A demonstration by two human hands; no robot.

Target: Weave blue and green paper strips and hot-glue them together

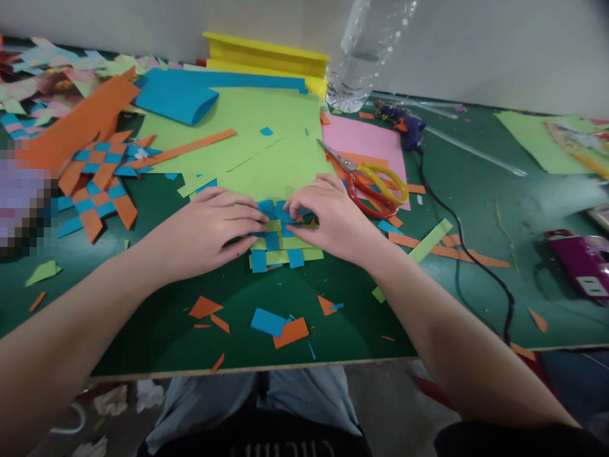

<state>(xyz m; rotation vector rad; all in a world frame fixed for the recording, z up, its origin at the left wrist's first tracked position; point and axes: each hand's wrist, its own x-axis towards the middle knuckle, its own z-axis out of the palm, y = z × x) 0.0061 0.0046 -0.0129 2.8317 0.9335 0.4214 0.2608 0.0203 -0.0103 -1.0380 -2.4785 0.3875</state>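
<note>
A small mat of woven blue and light green paper strips [272,241] lies on the green table in front of me. My left hand [221,225] comes in from the left, its fingers stretched out and their tips resting on the mat's left edge. At the mat's right side is my right hand [330,216], index finger curled and thumb close below it, gripping a paper strip [304,226] of the mat. Fingers cover part of the upper weave, so how the strips cross there is hidden.
Red-and-yellow-handled scissors [375,184] lie on pink paper [368,136]. A glue gun [404,124] trails a black cord [440,209]. Behind the mat are a large light green sheet [257,133] and a clear bottle [354,76]. Orange-and-blue woven pieces [102,158] sit left; paper scraps [269,322] lie nearer.
</note>
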